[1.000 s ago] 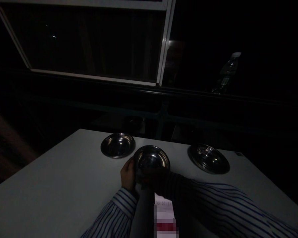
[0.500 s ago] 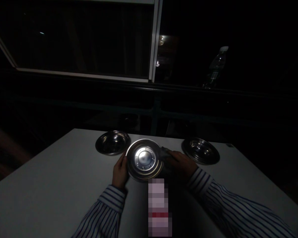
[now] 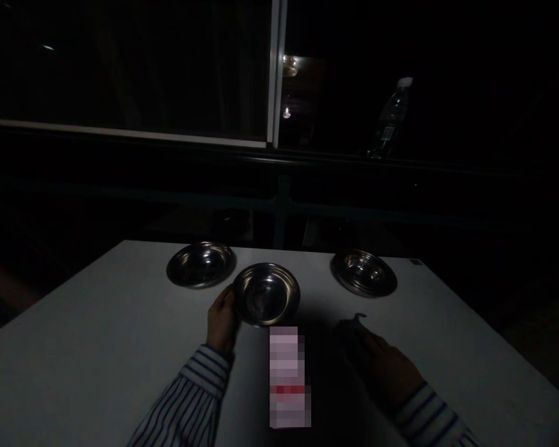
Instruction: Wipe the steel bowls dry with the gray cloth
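My left hand [image 3: 222,320] grips the left rim of a shiny steel bowl [image 3: 266,295] at the middle of the white table [image 3: 135,347]. The hollow inside of this bowl faces up toward me. Whether its base rests on the table I cannot tell. To the right, apart from the bowl, my right hand [image 3: 386,366] is closed on a dark, crumpled cloth [image 3: 349,329]. The fingers there are dim and partly hidden. A second steel bowl [image 3: 201,266] lies just beyond my left hand.
Near the far right edge sits what looks like a stack of steel bowls [image 3: 364,273]. A blurred-out pinkish packet-like thing [image 3: 289,372] is in front of me. Behind the table are a window frame [image 3: 272,81] and a clear plastic bottle [image 3: 394,118] on the ledge.
The bowl in my left hand has turned from showing its underside to showing its inside. My right hand has moved off it, right and toward me, with the cloth.
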Demonstrator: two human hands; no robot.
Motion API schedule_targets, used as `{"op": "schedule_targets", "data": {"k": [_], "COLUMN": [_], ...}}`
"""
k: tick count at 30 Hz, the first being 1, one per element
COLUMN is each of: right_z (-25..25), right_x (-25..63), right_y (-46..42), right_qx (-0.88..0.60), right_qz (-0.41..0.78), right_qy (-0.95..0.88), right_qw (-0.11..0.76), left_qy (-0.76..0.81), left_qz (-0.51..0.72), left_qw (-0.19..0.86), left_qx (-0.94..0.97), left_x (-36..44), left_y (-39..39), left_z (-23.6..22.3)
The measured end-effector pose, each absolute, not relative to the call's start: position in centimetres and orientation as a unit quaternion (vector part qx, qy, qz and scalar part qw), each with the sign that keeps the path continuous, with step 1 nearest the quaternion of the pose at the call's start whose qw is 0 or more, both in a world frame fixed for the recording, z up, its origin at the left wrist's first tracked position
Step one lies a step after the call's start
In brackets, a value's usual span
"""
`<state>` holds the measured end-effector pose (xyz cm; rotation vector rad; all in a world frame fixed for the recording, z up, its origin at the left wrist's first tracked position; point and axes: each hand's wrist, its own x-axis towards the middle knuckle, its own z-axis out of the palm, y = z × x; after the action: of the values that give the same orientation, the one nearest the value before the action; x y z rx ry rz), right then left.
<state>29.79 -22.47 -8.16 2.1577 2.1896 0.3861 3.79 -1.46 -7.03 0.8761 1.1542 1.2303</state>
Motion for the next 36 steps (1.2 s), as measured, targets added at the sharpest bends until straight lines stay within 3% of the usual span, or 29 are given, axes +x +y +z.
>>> {"op": "schedule_targets", "data": {"k": [4, 8, 14, 18, 21, 27, 36], "right_z": [-8.0, -5.0, -2.8, -3.6, -3.8, -2.3, -3.0], "right_x": [29.3, 28.3, 25.9, 24.4, 24.6, 27.8, 31.5], "right_y": [-23.5, -21.8, -12.7, -8.5, -8.3, -10.4, -10.0], "right_qx": [0.693, 0.697, 0.756, 0.696, 0.686, 0.699, 0.772], "right_qz": [0.106, 0.095, -0.163, -0.284, -0.283, -0.251, -0.265], "right_qy": [0.712, 0.710, 0.632, 0.630, 0.601, 0.546, 0.483], "right_qw": [0.031, -0.040, -0.059, -0.195, -0.295, -0.387, -0.316], "left_qy": [0.507, 0.518, 0.505, 0.472, 0.453, 0.414, 0.458], "left_qz": [0.510, 0.475, 0.415, 0.428, 0.449, 0.452, 0.384], "left_qw": [0.589, 0.600, 0.630, 0.666, 0.664, 0.671, 0.677], "left_qx": [0.368, 0.383, 0.419, 0.388, 0.391, 0.417, 0.430], "left_x": [3.8, 3.3, 2.2, 2.0, 2.3, 5.2, 10.0], "left_y": [-1.9, -1.6, -0.9, -1.2, -1.5, -2.0, -1.7], "left_z": [-6.2, -6.3, -6.6, -5.8, -4.9, -3.8, -4.4]}}
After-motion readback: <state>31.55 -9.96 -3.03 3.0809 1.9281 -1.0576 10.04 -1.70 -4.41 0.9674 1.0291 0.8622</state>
